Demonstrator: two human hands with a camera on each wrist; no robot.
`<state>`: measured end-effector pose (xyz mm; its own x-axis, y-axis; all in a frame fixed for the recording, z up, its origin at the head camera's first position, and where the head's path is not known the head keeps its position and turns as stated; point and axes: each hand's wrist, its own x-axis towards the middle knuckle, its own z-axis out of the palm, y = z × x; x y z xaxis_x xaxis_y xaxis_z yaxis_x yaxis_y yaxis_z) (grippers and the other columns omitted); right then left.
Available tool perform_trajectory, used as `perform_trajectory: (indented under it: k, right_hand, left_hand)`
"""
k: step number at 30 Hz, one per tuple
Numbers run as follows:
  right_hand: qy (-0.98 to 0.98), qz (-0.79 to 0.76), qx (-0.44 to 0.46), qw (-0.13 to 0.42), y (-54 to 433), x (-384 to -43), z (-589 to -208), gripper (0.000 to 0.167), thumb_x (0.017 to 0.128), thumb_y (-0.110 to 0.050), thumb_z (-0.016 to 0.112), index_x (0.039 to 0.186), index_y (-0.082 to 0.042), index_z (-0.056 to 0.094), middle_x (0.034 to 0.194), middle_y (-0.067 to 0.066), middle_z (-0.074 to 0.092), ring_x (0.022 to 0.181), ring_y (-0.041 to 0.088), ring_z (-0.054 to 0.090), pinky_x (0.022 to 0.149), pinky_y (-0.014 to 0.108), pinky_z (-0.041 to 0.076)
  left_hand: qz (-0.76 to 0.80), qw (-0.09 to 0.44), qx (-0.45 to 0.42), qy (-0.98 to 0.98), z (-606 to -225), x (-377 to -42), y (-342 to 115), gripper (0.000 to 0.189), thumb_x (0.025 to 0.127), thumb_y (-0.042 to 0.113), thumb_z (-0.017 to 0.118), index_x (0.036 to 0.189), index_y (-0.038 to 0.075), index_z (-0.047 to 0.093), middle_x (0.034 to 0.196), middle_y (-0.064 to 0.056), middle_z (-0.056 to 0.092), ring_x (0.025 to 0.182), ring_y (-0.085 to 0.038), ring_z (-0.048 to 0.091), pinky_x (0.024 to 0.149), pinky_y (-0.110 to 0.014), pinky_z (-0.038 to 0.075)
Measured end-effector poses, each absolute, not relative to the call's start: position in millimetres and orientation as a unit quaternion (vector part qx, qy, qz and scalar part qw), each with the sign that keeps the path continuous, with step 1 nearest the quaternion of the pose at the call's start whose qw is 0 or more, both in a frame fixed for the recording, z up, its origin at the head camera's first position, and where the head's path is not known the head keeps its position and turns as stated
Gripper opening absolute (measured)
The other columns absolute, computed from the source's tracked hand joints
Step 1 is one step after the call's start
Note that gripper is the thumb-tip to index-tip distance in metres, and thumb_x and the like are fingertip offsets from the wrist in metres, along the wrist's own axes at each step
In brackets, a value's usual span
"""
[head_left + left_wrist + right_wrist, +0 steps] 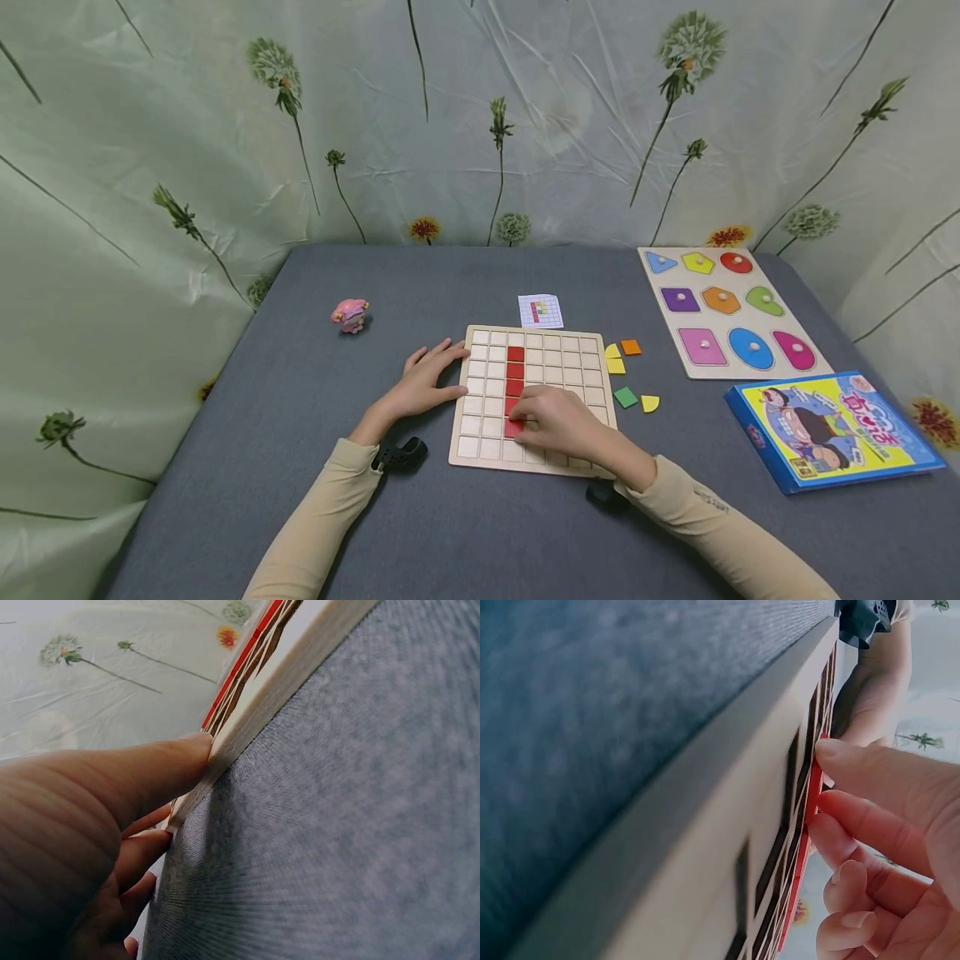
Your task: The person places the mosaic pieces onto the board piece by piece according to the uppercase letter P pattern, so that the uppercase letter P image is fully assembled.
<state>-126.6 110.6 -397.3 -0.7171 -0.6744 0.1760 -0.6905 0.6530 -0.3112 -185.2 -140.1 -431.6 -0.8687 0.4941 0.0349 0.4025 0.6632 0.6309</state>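
A wooden grid board (480, 454) lies on the table with a column of red square tiles (515, 354) in its cells. My left hand (423, 383) rests at the board's left edge, thumb and fingers spread. In the left wrist view the thumb (176, 761) touches the rim. My right hand (562, 421) is over the lower part of the red column. Its thumb and index finger pinch the lowest red tile (815, 780), low at the grid, as the right wrist view shows. The hand covers part of the board.
Right of the board lie loose yellow, orange and green pieces (625, 397). A pattern card (551, 319) sits behind it. Farther right are a shape puzzle board (663, 329) and a blue box (832, 429). A pink figurine (350, 315) stands at the left.
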Motion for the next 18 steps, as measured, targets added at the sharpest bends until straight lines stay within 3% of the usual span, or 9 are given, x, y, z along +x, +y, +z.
perform_trajectory:
  k: [18]
  right_hand:
    - [-0.908, 0.198, 0.368, 0.031, 113.9, -129.4, -396.5, 0.015, 0.075, -0.024, 0.077, 0.086, -0.015, 0.074, 0.083, -0.005, 0.067, 0.076, 0.007, 0.059, 0.068, 0.022, 0.049]
  left_hand:
    - [0.325, 0.070, 0.251, 0.909, -433.7, -185.7, -140.9, 0.061, 0.086, 0.027, 0.066, 0.140, 0.010, 0.043, 0.152, -0.010, 0.035, 0.146, -0.031, 0.021, 0.113, -0.057, 0.006]
